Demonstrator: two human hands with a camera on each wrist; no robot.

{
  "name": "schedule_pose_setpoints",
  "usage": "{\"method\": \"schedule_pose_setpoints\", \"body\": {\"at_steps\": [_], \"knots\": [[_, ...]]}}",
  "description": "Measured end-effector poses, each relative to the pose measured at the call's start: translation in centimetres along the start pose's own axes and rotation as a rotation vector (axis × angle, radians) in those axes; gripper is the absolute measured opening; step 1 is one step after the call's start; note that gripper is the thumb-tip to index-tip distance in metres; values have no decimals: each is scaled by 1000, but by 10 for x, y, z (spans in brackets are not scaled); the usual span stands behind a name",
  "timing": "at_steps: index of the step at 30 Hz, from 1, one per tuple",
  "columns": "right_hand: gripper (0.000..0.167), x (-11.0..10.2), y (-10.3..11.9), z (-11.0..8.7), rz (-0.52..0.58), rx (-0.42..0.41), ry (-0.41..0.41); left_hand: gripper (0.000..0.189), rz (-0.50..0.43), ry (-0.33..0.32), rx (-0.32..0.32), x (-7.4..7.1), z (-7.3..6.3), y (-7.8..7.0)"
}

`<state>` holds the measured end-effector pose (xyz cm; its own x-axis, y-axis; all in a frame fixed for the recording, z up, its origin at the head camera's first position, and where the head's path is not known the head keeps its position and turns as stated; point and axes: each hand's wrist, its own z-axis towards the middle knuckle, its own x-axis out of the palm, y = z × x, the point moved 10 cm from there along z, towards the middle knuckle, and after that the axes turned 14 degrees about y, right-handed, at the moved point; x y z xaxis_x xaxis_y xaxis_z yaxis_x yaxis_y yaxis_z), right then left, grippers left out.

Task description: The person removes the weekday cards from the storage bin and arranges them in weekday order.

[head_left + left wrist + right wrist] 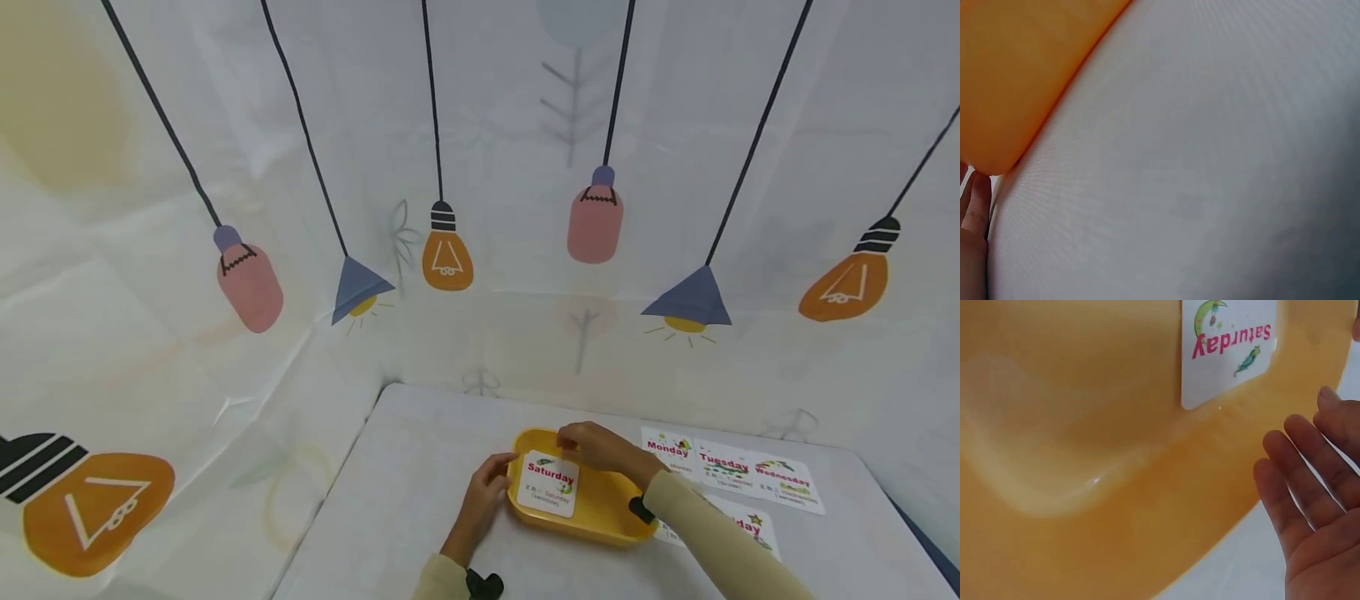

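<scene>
A white card printed "Saturday" (548, 483) lies in the left part of a yellow tray (611, 508). My left hand (482, 498) holds the tray's left rim; in the left wrist view only some of its fingers (977, 203) show, against the tray's outer side. Over the far rim is my right hand (606, 452), just beyond the card. Its loosely spread, slightly bent fingers (1300, 469) hold nothing in the right wrist view. There the card reads upside down and sits flat on the tray floor.
Right of the tray, cards lie in rows on the white table (405, 467): Monday (667, 447), Tuesday (723, 462), Wednesday (783, 477), with others nearer, partly hidden by the right sleeve (712, 525). A white sheet printed with lamps (517, 333) hangs behind and to the left.
</scene>
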<state>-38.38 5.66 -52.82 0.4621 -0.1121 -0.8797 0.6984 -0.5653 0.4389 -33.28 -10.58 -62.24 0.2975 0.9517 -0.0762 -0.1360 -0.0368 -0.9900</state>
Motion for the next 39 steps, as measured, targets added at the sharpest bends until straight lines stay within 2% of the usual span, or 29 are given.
{"method": "schedule_pose_setpoints", "body": {"at_steps": [4, 8, 13, 21, 27, 33, 36, 39], "knots": [[15, 9, 3, 5, -49, -56, 1, 38, 5, -2, 10, -1, -1, -1], [18, 17, 4, 8, -69, -67, -7, 37, -3, -4, -20, -1, -1, 2], [16, 24, 2, 11, -71, -38, 7, 38, -16, -5, -37, -1, -1, 5], [15, 30, -2, 12, 10, 46, 51, 38, 4, -2, -23, -2, 1, 4], [11, 36, -4, 10, 35, 27, 45, 38, -1, 4, -31, 0, 0, 4], [14, 37, -4, 9, -26, 4, -11, 38, 27, 0, -5, -1, 0, 1], [17, 40, -7, 10, -28, 40, -1, 39, 26, -2, -12, -1, 0, 1], [26, 46, -13, 10, -14, 119, 52, 39, 22, -2, -23, 0, 0, 2]]}}
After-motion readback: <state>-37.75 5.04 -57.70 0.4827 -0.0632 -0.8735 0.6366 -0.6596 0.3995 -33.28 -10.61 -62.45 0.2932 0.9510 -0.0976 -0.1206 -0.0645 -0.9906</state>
